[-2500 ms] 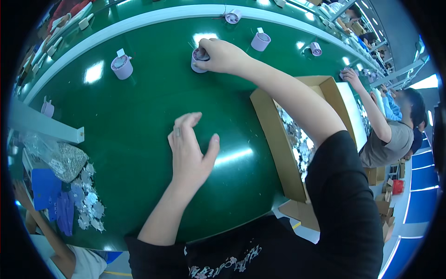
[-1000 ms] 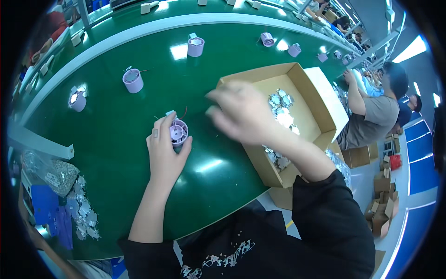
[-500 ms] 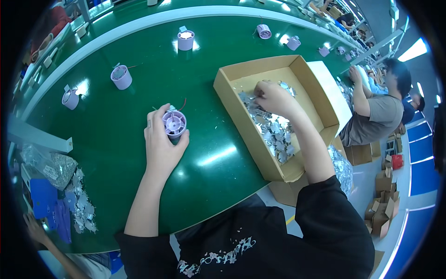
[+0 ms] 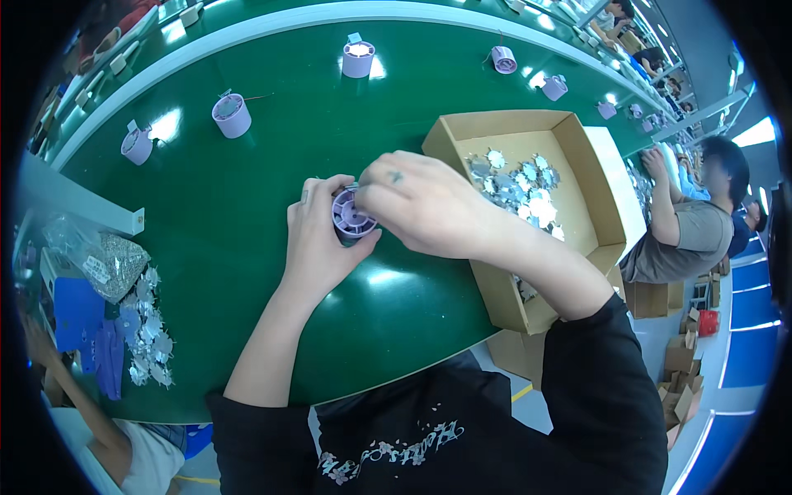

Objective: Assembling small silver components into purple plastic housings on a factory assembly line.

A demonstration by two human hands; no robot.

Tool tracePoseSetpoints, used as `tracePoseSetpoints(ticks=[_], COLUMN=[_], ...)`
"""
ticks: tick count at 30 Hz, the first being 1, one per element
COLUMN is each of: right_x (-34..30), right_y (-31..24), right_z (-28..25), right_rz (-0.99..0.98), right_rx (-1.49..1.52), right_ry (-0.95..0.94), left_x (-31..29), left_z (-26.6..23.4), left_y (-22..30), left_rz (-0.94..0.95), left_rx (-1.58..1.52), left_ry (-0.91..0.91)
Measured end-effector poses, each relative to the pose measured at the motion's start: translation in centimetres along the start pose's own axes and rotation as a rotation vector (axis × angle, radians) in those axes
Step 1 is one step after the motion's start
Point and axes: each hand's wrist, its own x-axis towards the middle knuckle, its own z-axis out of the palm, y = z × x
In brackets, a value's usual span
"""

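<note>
Right hand (image 4: 421,202): out of the carton (image 4: 511,125) since the half-second-ago frame, now left of it at the purple housing (image 4: 355,216). Fingers curled in close together at the housing's far rim; fingertips mostly hidden, can't tell if a plate is pinched in them.
Left hand (image 4: 318,235): left of the carton, cupped partway round the housing, thumb on the near side, fingers on the far side. Grip looks light but wraps well.
Purple housing: left of the carton, over the bench (image 4: 247,280), spoked end up, slightly tilted. Can't tell if its base touches the bench.
Metal plates (image 4: 528,186): loose, overlapping pile inside the carton, no order to them.
Spare housings: one (image 4: 232,115) farther left of the carton, another (image 4: 358,60) beyond its far left corner; both apart from the hands.
Plate risk: thin, tangled stock, so a double pick is possible; a cramped pinch could drop one or seat it crooked.
Housing risk: if the right hand pushes off-centre, the housing could twist or tip, as the left hand braces only part of its wall.
View risk: right hand covers the rim, so a misfit could go unnoticed.
</note>
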Motion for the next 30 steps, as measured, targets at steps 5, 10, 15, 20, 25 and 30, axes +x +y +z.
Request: tracePoseSetpoints(ticks=[5,10,15,20,25,30], right_x=[-0.8,-1.9,-2.3,-1.8,-1.4,-1.0], right_y=[0.6,0.1,0.5,0.3,0.3,0.2], right_z=[1.3,0.6,0.7,1.3,1.6,1.5], right_rz=[-0.07,0.182,0.188,0.153,0.172,0.19], right_rx=[0.048,0.032,0.013,0.024,0.022,0.044], right_ry=[-0.091,-0.094,-0.095,-0.087,-0.094,-0.124], left_x=[-0.1,-0.2,-0.1,-0.1,-0.1,-0.2], left_z=[-0.3,-0.2,-0.4,-0.3,-0.2,-0.2], left_y=[0.0,-0.1,0.3,0.1,0.2,0.1], left_rz=[0.031,0.016,-0.035,-0.01,0.006,0.005], left_rx=[0.013,-0.006,-0.013,-0.002,-0.006,0.004], left_ry=[0.011,0.021,-0.016,0.002,0.018,0.023])
